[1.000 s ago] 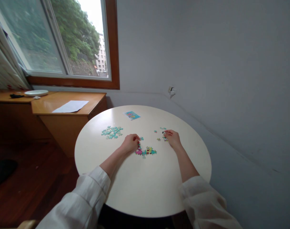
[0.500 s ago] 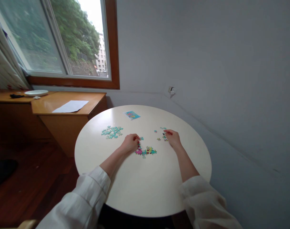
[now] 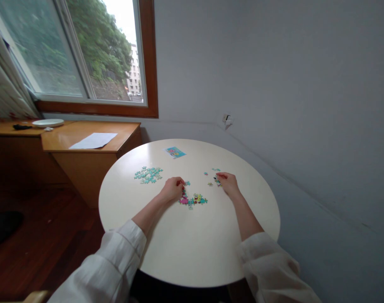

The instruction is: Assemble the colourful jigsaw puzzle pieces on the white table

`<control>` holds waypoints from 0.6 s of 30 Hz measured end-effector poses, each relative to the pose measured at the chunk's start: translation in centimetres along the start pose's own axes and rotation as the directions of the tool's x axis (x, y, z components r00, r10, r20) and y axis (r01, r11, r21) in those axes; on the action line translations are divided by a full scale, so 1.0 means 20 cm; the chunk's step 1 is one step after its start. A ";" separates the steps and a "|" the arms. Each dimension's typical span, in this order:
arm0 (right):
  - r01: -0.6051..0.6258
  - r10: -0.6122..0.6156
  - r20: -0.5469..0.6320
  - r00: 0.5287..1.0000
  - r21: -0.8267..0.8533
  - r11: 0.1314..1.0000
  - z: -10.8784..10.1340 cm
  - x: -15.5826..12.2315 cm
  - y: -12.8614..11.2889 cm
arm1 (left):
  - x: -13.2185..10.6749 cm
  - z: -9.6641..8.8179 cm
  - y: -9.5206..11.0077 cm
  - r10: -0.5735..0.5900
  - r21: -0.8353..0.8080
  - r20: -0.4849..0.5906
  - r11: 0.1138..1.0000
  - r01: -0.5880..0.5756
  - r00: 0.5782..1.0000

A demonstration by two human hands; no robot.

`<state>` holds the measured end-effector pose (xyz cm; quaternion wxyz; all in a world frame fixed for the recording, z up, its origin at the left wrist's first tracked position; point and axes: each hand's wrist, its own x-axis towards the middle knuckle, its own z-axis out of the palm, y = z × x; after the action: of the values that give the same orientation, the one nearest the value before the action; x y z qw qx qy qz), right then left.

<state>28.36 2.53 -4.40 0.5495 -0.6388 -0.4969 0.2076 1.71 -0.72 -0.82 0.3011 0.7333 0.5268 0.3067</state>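
My left hand (image 3: 174, 189) is closed, its fingertips pinched at the upper left end of a partly joined jigsaw puzzle (image 3: 191, 201). What sits between those fingers is too small to make out. The joined part shows a yellow cartoon figure and a pink patch. A teal puzzle piece (image 3: 187, 183) lies just right of the left fingertips. My right hand (image 3: 229, 184) has its thumb and fingers drawn together on a small puzzle piece (image 3: 215, 178) in a dark and yellow cluster, partly hidden by the hand. Close by lie a yellowish piece (image 3: 210, 184) and a small teal-and-red piece (image 3: 205, 174).
A pile of teal puzzle pieces (image 3: 148, 175) spreads over the left of the round white table (image 3: 192, 248). Toward the back lies a picture card (image 3: 174, 152). Beyond the right hand are more teal pieces (image 3: 216, 169). A wooden desk (image 3: 128, 134) holds white paper (image 3: 94, 141).
The cluster by my right hand has shifted slightly left, and the right fingertips have moved a little with it. My left hand has stayed in place.
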 end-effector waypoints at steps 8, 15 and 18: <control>0.018 -0.018 0.003 1.000 0.004 1.000 0.00 0.00 0.00 | -0.01 -0.01 0.01 0.007 0.005 0.007 1.000 -0.007 1.000; 0.016 -0.016 0.017 1.000 -0.001 1.000 0.00 -0.01 -0.01 | -0.01 -0.01 0.02 -0.003 0.016 0.006 1.000 0.003 1.000; 0.020 -0.020 0.021 1.000 -0.003 1.000 0.00 -0.01 -0.02 | -0.01 -0.01 0.03 0.002 0.020 0.005 1.000 -0.002 1.000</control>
<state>28.07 2.29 -4.08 0.5452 -0.6327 -0.5091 0.2079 1.71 -1.08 -0.28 0.2947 0.7374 0.5286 0.3000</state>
